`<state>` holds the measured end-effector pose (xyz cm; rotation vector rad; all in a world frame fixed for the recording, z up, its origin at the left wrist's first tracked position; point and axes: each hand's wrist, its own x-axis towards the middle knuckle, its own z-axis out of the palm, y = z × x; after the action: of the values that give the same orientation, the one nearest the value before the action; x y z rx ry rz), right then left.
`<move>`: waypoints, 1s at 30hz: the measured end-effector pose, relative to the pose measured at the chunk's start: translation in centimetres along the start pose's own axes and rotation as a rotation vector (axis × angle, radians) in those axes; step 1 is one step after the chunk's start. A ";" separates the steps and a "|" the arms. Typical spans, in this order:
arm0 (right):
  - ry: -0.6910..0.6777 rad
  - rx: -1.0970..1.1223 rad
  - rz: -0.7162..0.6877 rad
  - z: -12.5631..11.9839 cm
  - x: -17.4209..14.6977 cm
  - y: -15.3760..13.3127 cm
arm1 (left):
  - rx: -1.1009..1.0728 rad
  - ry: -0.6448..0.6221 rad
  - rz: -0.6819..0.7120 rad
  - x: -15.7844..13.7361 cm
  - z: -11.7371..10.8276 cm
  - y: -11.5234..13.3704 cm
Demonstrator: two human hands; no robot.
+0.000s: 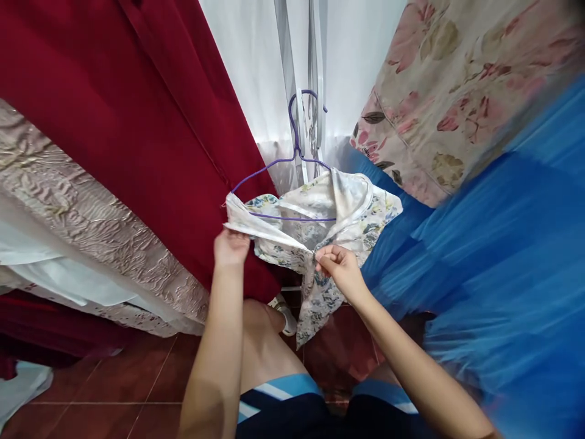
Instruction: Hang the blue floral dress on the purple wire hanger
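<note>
Hanging at your far left are a white cloth [43, 244], a pinkish textured fabric [109, 207] with a metallic sheen, and a deep red cloth [150, 116], with dark red floor tiles [150, 421] below. Your left hand [231, 247] comes next, in front of the red cloth, at the left edge of a floral garment [372, 219]. Its fingers are bent and partly hidden under the white edge, so you cannot tell how firmly they close on it.

That garment is in front of you at the middle, above your knees, draped on a purple hanger [262, 174]. Its neckline gapes, and the hanger's lower bar crosses the opening. The hook rises beside pale vertical strips [286, 49], against white fabric [242, 61]; whether it catches on them is unclear. Beneath the cloth, a shoe [289, 320] shows near your bare leg [267, 353] and dark shorts [278, 421] with blue bands.

Your right hand [340, 268] has thumb and forefinger pinched together on the garment's front, at the bottom of the opening; its other fingers are curled. Farther right hang a pink-flowered fabric [461, 97] and bright blue gauzy cloth [512, 244].
</note>
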<state>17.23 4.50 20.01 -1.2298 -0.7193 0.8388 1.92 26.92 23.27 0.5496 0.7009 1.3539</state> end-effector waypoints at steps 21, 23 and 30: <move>-0.149 -0.182 0.217 -4.4 -0.5 10.1 | 0.175 -0.241 -0.091 -8.3 -3.7 -7.8; -0.176 -0.155 0.225 -4.6 -0.8 9.2 | 0.215 -0.392 -0.134 -10.7 -2.8 -7.5; -0.187 0.401 0.401 -4.4 -1.1 3.8 | 0.768 -1.024 0.110 -17.5 -0.6 -5.7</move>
<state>19.74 1.85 15.37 -0.9486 -0.4228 1.3715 4.09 8.75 21.14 1.7482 0.2936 0.6779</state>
